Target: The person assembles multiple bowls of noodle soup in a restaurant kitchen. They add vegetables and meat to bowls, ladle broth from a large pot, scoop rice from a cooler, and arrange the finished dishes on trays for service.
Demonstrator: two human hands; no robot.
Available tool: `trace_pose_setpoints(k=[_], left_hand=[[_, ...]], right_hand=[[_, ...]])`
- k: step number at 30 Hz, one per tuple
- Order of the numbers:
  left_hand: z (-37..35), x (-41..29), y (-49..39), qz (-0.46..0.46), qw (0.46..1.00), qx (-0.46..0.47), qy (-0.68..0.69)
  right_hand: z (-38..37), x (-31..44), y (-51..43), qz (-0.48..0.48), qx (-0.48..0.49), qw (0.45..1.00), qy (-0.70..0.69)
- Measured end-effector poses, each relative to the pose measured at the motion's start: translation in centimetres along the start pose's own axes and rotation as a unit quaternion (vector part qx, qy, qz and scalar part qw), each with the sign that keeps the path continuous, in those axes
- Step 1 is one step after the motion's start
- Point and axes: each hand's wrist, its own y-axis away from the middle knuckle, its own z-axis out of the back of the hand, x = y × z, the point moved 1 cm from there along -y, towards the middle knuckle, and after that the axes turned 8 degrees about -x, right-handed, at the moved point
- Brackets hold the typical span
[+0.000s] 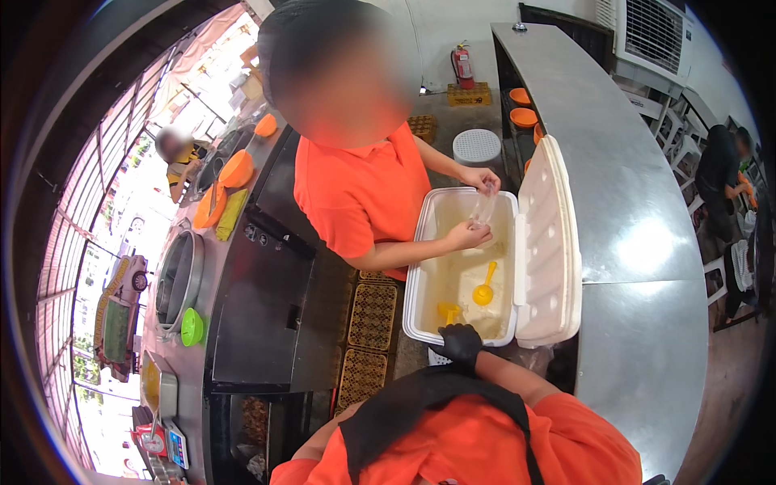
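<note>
My right hand [459, 344], in a black glove, is at the near rim of a white insulated cooler box [413, 267]. The handle of a yellow scoop [448, 311] runs into its fingers, and the scoop's head is inside the box. A second yellow scoop [484, 293] lies on the pale contents farther in. The cooler's lid [550, 248] stands open on the right. My left hand is out of view; only part of that arm shows beside my black apron. Across the box, a co-worker's hands [476, 209] hold a clear plastic bag over the opening.
A long metal counter [642, 327] runs along the right. On the left counter are a large metal pot [180, 282], a green bowl [192, 327], orange bowls [236, 169] and weighing scales [176, 445]. Plastic crates [372, 318] line the floor; a white stool [477, 146] stands beyond the box.
</note>
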Motion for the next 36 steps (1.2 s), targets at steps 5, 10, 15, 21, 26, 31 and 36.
trace_pose_setpoints(k=[5,10,15,21,26,31,36], left_hand=[[0.3,0.1,-0.6,-0.005,1.0,-0.003,-0.014],[0.5,-0.3,-1.9,-0.013,0.999,-0.004,-0.029],[1.3,-1.5,-4.1,-0.037,0.997,-0.005,-0.069],[3.6,-1.8,-5.2,-0.057,0.993,-0.017,-0.099],[5.1,-1.4,-6.6,-0.071,0.987,-0.033,-0.139],[6.2,0.7,-7.3,-0.083,0.969,-0.069,-0.221],[6.9,0.9,-6.0,-0.128,0.91,-0.111,-0.378]], right_hand=[[-0.1,-0.2,-0.1,-0.004,0.001,1.0,-0.003],[-0.1,-0.1,-0.1,0.0,0.007,1.0,-0.006],[0.1,0.1,-0.4,-0.02,0.036,0.999,0.012],[0.2,0.6,-0.2,-0.025,0.02,0.999,0.035],[0.1,0.5,-0.1,-0.041,0.028,0.998,0.035],[0.0,0.6,-0.2,-0.009,-0.005,0.999,0.039],[-0.9,-0.1,0.1,0.0,-0.035,0.999,0.013]])
